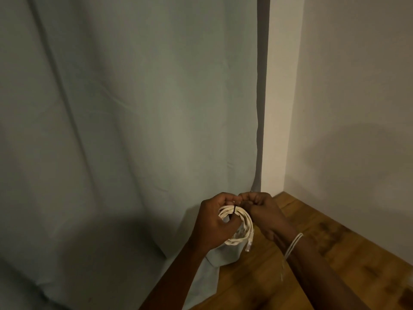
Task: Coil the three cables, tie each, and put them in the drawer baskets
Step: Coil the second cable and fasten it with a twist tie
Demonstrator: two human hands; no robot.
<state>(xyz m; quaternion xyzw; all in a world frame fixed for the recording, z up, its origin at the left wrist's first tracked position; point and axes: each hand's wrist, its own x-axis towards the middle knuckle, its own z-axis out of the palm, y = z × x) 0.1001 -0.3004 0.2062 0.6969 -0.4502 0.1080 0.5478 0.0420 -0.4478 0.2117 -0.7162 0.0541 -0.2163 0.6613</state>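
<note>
Your left hand [214, 222] grips the coiled white cable [240, 227], held in the air above the wooden floor [324, 253] beside the pale curtain [125, 130]; your right hand [262, 211] pinches the thin black tie [234, 211] crossing the coil's top

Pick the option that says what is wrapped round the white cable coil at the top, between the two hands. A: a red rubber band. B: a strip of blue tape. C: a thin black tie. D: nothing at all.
C: a thin black tie crosses the strands of the white cable coil, which the left hand grips while the right hand pinches at its top.
</note>
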